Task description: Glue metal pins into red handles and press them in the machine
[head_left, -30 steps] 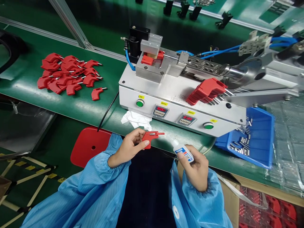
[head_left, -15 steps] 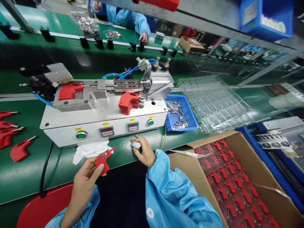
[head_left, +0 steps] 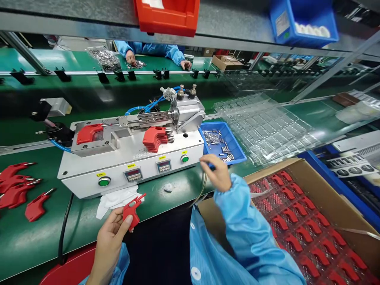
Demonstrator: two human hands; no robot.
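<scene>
My left hand (head_left: 114, 229) grips a red plastic pistol-shaped part (head_left: 130, 213) near the bench's front edge, thumb across its face. My right hand (head_left: 218, 172) hovers in front of the blue tray (head_left: 242, 156) of small metal pins, fingers loosely bent and apart, nothing visible in them. A small white lump (head_left: 168, 187) lies on the green bench between my hands. Behind is a white machine (head_left: 148, 168) with green buttons and counters. One red part (head_left: 89, 133) sits in its fixture at left, and a stack of red parts with metal pins (head_left: 156, 138) rests on top.
Loose red parts with pins (head_left: 35, 206) lie at left. A white cloth (head_left: 115, 200) is by the machine. Clear plastic trays (head_left: 267, 126) and a carton (head_left: 308, 166) of packed red parts are at right. A shelf with bins (head_left: 169, 18) spans above; a co-worker's hands (head_left: 130, 58) are opposite.
My right hand has let go of the white lump and moved right towards the blue tray. My left hand still holds the red part. The camera view has tilted up.
</scene>
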